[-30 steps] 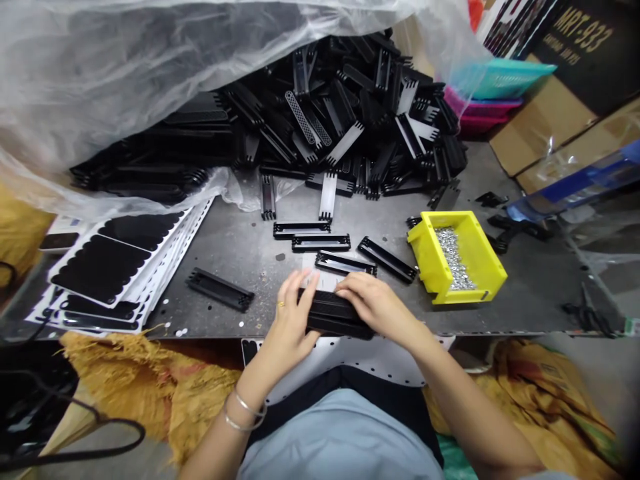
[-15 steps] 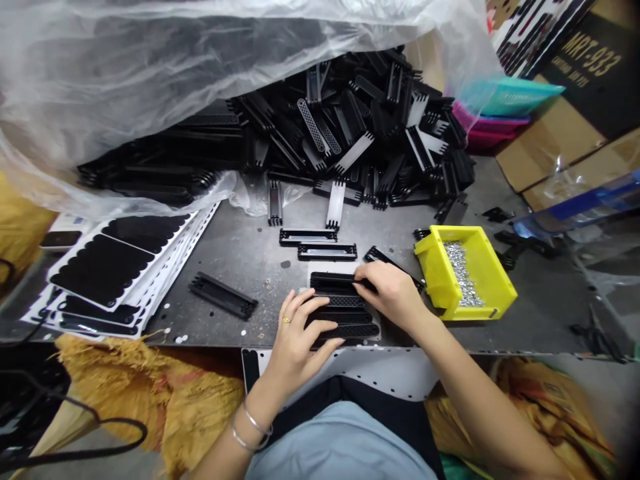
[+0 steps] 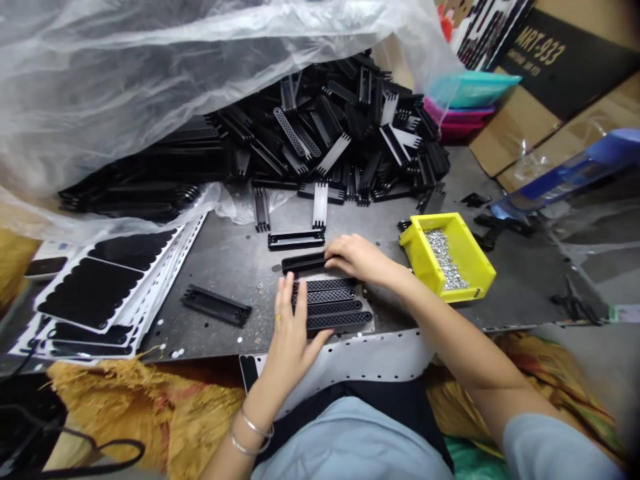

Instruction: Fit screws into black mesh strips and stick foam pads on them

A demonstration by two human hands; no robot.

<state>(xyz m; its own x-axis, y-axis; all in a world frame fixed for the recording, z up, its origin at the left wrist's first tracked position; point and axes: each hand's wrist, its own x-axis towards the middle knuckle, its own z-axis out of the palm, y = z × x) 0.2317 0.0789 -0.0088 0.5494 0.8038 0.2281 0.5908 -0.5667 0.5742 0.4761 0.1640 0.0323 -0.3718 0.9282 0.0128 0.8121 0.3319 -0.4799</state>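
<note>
Several black plastic strips with a honeycomb-patterned face (image 3: 335,308) lie side by side in a row near the table's front edge. My left hand (image 3: 295,327) rests over their left ends, fingers spread. Just beyond the row, my right hand (image 3: 357,257) has its fingers closed on the right end of a long black plastic piece (image 3: 303,263). Its fingertips are partly hidden. Behind that lies another black slotted piece (image 3: 296,240) with a shiny inside. To the left, a separate black piece (image 3: 216,305) sits at an angle.
A big heap of black plastic pieces (image 3: 320,133) spills from a clear plastic bag (image 3: 150,60) at the back. On the right stands a yellow bin (image 3: 473,267) of small metal parts. Sheets of black stickers (image 3: 95,287) are stacked left; scissors (image 3: 575,303) lie far right.
My right hand has left the far side of the strip row and moved forward and left onto a loose black piece. The left hand stays by the row. The whole view has shifted slightly.
</note>
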